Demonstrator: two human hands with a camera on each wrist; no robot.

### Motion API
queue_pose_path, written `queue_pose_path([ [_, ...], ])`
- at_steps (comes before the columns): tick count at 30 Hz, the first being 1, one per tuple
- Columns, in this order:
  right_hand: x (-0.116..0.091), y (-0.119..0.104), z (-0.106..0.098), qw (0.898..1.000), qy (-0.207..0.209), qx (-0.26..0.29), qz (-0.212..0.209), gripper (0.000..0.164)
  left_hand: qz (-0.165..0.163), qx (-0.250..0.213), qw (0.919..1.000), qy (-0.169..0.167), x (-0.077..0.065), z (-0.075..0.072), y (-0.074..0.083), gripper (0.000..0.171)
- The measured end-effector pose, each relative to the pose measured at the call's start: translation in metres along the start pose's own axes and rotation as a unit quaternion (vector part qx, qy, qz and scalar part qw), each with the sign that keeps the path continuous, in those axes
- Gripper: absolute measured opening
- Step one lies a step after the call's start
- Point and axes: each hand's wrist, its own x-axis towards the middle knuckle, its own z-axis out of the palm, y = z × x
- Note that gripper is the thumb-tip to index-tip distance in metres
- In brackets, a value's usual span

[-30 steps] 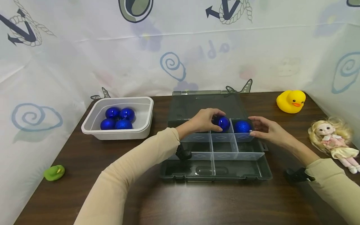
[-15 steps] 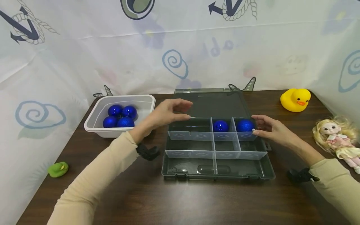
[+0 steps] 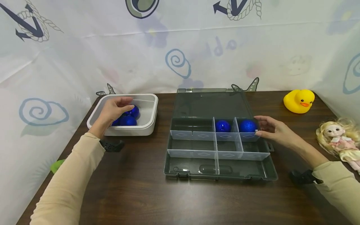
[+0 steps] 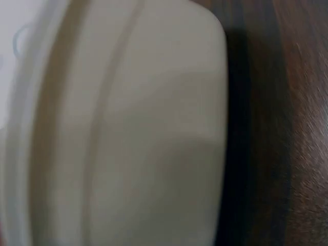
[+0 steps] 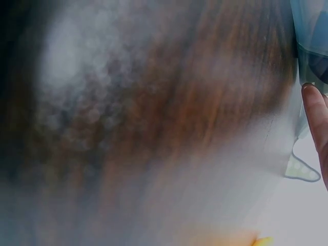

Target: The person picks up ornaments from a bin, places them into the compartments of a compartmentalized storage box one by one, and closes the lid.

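My left hand [image 3: 112,111] is over the white plastic tub [image 3: 149,126], its fingers extended above the blue balls inside. A shiny blue Christmas ball [image 3: 134,112] and a glittery one [image 3: 127,121] show beside and below the hand, which hides the others. My right hand [image 3: 274,130] rests at the right edge of the grey divided organizer box [image 3: 194,173], a fingertip [image 5: 310,95] right at its wall in the right wrist view. Beside it, a glittery blue Christmas ball [image 3: 248,126] sits in the back right compartment. A shiny blue ball [image 3: 223,126] occupies the compartment to its left.
The box's lid [image 3: 211,104] lies folded back behind it. A yellow rubber duck [image 3: 299,101] and a blond doll [image 3: 338,140] are on the right side of the table [image 3: 135,187]. A green toy [image 3: 56,165] is partly behind the left sleeve.
My left hand let go of the shiny blue ball in the back middle compartment and moved left to the white tub. My right hand stayed at the box's right edge.
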Motion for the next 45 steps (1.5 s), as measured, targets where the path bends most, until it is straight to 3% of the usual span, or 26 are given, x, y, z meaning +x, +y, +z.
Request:
queue_pose_path([
  [3, 0.000, 0.000, 0.001, 1.000, 0.000, 0.000, 0.000, 0.056, -0.018, 0.007, 0.9997, 0.012, 0.003, 0.002, -0.007, 0.050],
  [11, -0.001, 0.001, 0.001, 1.000, 0.002, 0.007, -0.013, 0.055, -0.025, 0.066, 0.9969, 0.035, 0.010, 0.006, -0.009, 0.047],
  [27, -0.002, 0.001, 0.001, 1.000, -0.001, 0.016, -0.007, 0.054, -0.055, 0.127, 0.9892, -0.047, 0.020, 0.011, -0.007, 0.061],
  [32, -0.001, 0.000, -0.001, 1.000, -0.004, 0.009, 0.000, 0.055, -0.040, 0.096, 0.9940, -0.034, 0.017, 0.006, -0.001, 0.061],
  [37, -0.001, -0.001, -0.004, 1.000, -0.003, 0.007, 0.010, 0.057, -0.008, 0.029, 0.9995, -0.010, 0.011, 0.001, 0.022, 0.062],
  [41, -0.002, -0.001, -0.004, 1.000, -0.003, 0.008, 0.010, 0.057, 0.024, -0.027, 0.9993, -0.010, 0.004, 0.010, 0.049, 0.057],
  [45, -0.001, 0.000, -0.001, 1.000, -0.004, 0.011, 0.006, 0.057, 0.057, -0.079, 0.9945, -0.037, -0.003, 0.030, 0.080, 0.054],
])
